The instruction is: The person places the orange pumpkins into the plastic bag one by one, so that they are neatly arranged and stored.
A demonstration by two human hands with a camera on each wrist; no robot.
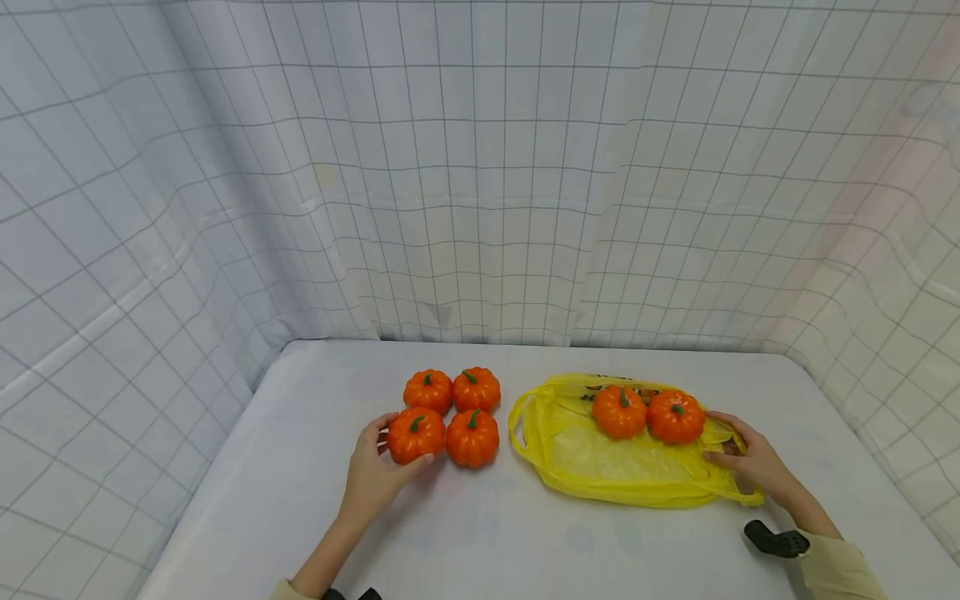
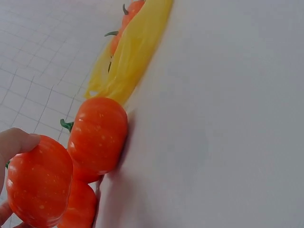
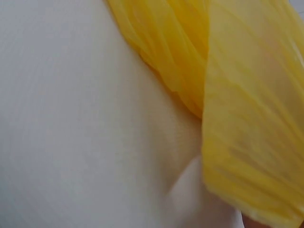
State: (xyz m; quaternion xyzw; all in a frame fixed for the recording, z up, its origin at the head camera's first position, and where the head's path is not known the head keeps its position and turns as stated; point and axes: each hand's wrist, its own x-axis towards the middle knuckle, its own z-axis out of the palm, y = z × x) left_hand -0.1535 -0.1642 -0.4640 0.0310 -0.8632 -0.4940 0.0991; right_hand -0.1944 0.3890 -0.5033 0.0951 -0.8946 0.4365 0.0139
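Observation:
My left hand (image 1: 378, 471) grips a small orange pumpkin (image 1: 416, 436) with a green stem, its thumb in front and fingers on the far left side. Three more pumpkins sit close around it: one beside it (image 1: 472, 438) and two behind (image 1: 428, 392) (image 1: 476, 389). To the right lies a yellow plastic bag (image 1: 622, 483), spread wide, with two pumpkins (image 1: 619, 412) (image 1: 676, 416) within its rim. At the bag's right end is my right hand (image 1: 757, 462), thumb and fingers apart beside the nearer pumpkin. In the right wrist view, yellow plastic (image 3: 256, 114) hides most of that hand.
A white table (image 1: 525, 550) carries everything. White curtains (image 1: 495, 167) with a dark grid stand behind it and at both sides. One bag handle (image 1: 525, 417) loops toward the pumpkin group. A black strap device (image 1: 777, 540) is at the right wrist.

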